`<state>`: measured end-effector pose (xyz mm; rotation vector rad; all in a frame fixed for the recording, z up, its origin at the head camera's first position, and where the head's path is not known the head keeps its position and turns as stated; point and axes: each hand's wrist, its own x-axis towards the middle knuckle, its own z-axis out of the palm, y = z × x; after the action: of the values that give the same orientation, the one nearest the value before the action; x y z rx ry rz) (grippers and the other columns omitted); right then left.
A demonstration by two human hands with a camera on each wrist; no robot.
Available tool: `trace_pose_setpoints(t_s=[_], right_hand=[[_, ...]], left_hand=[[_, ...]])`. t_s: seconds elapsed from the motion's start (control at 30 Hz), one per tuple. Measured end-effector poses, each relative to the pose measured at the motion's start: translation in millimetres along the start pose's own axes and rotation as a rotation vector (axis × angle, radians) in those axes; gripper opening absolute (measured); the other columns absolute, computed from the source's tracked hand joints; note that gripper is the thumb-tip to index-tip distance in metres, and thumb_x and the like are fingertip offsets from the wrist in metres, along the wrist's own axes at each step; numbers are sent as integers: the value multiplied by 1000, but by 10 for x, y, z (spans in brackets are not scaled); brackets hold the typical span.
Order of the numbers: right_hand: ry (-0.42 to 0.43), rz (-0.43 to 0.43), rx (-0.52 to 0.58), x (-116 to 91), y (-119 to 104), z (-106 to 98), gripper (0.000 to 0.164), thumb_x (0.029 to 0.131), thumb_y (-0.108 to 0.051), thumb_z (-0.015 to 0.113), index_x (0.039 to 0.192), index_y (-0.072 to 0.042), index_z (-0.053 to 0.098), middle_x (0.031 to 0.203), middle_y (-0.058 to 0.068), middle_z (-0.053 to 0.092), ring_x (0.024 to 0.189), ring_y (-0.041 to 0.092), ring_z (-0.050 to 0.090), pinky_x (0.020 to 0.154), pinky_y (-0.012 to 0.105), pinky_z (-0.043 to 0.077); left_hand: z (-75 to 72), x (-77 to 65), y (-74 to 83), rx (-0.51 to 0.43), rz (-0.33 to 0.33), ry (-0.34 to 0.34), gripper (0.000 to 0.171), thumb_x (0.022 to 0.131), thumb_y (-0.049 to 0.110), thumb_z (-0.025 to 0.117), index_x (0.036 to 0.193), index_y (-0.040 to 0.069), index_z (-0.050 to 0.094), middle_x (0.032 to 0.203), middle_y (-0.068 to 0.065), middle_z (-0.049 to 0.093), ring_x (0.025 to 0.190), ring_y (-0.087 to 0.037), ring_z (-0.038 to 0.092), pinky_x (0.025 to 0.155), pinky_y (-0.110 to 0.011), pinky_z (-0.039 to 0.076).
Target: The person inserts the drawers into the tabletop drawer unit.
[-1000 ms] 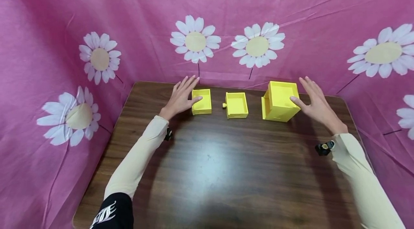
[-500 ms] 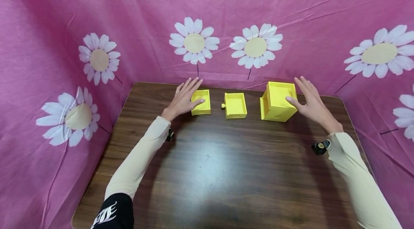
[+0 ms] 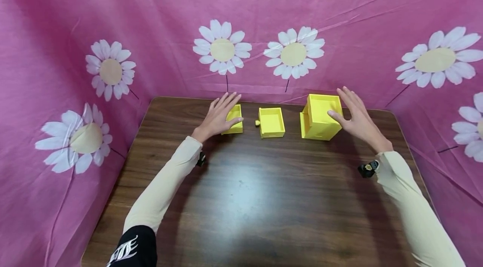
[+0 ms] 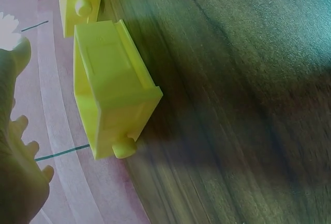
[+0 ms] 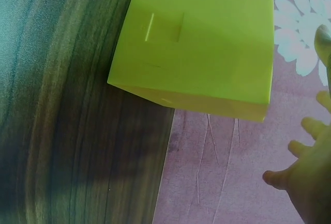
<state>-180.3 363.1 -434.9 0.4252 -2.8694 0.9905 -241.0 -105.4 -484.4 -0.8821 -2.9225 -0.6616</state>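
Two small yellow drawers and a taller yellow cabinet stand in a row near the table's back edge. My left hand (image 3: 216, 118) hovers over the left drawer (image 3: 236, 127) with fingers spread, hiding part of it. In the left wrist view that drawer (image 4: 116, 79) shows its round knob and does not touch the hand. The middle drawer (image 3: 272, 122) is an open-topped tray with its knob facing left. At the right, my right hand (image 3: 358, 122) is held beside the cabinet (image 3: 323, 117), fingers extended. A gap separates the hand from the cabinet (image 5: 201, 43) in the right wrist view.
The brown wooden table (image 3: 241, 216) reaches toward me. A pink cloth (image 3: 170, 19) printed with white daisies hangs behind and at both sides. A small black wrist camera (image 3: 368, 169) sits at the right wrist.
My left hand has shifted slightly right, covering more of the left drawer. The whole scene has drifted a little left in the head view. Drawers and cabinet keep their places on the table.
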Motion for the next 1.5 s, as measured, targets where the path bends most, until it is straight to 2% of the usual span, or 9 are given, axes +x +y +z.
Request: trace_pose_setpoints(t_s=[0.17, 0.57, 0.8, 1.2, 1.5], right_hand=[[27, -13, 5, 4, -16, 33, 80, 101, -34, 68, 166, -9, 28, 173, 21, 17, 160, 47, 5, 129, 60, -2], [16, -29, -5, 66, -51, 75, 80, 101, -35, 68, 166, -12, 28, 174, 19, 17, 160, 46, 6, 129, 59, -1], [14, -21, -13, 65, -31, 89, 80, 101, -36, 68, 166, -12, 28, 174, 20, 17, 160, 46, 6, 128, 62, 0], [45, -64, -4, 157, -89, 167, 77, 101, -35, 69, 165, -13, 33, 172, 17, 24, 160, 47, 11, 129, 57, 1], [-34, -20, -36, 160, -104, 185, 79, 102, -40, 66, 167, -17, 27, 175, 11, 17, 161, 45, 5, 122, 73, -6]], left_hand=[[16, 7, 18, -6, 11, 0, 86, 100, 46, 68, 168, 17, 24, 174, -11, 23, 161, -37, 16, 128, -59, 10], [75, 42, 29, 2, 18, -3, 84, 101, 50, 65, 168, 18, 26, 173, -10, 27, 160, -37, 19, 127, -58, 14], [110, 71, 84, -1, 31, 1, 82, 100, 46, 67, 167, 15, 29, 171, -11, 31, 160, -37, 20, 127, -58, 15], [191, 114, 177, -4, 46, -10, 80, 102, 47, 65, 166, 15, 30, 169, -13, 34, 159, -36, 23, 125, -58, 19], [246, 119, 264, 0, 49, -28, 79, 102, 46, 64, 166, 15, 30, 168, -12, 37, 159, -34, 25, 126, -57, 21]])
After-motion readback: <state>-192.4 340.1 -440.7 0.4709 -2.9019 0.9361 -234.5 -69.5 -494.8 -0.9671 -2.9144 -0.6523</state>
